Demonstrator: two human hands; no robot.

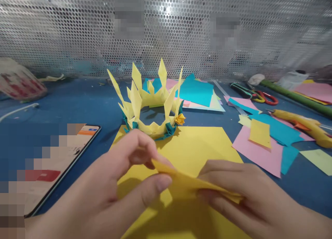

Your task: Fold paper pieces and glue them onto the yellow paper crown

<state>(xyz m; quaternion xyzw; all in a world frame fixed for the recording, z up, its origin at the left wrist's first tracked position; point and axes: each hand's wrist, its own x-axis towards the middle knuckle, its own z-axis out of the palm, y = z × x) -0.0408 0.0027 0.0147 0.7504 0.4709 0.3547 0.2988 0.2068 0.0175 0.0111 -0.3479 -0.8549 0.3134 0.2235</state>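
Observation:
A piece of folded yellow paper [178,180] is held up between my two hands. My left hand [129,176] pinches its left end between thumb and fingers. At the other end, my right hand [238,183] grips the paper, with the fingers above and the thumb side below. Under both hands lies a larger yellow sheet [202,142]. Just beyond my left hand stands a pale yellow paper crown [155,128] with tall points, teal paper pieces around its base and a small orange-yellow paper flower [180,119] on its right side.
On the left are a phone [75,149], partly blurred out, and a white cable [19,109]. Teal sheets [197,90] lie behind the crown. To the right are pink paper [261,152], a yellow glue gun [298,119], red-handled scissors [268,98] and a green stick [298,95]. Perforated metal [176,35] closes the back.

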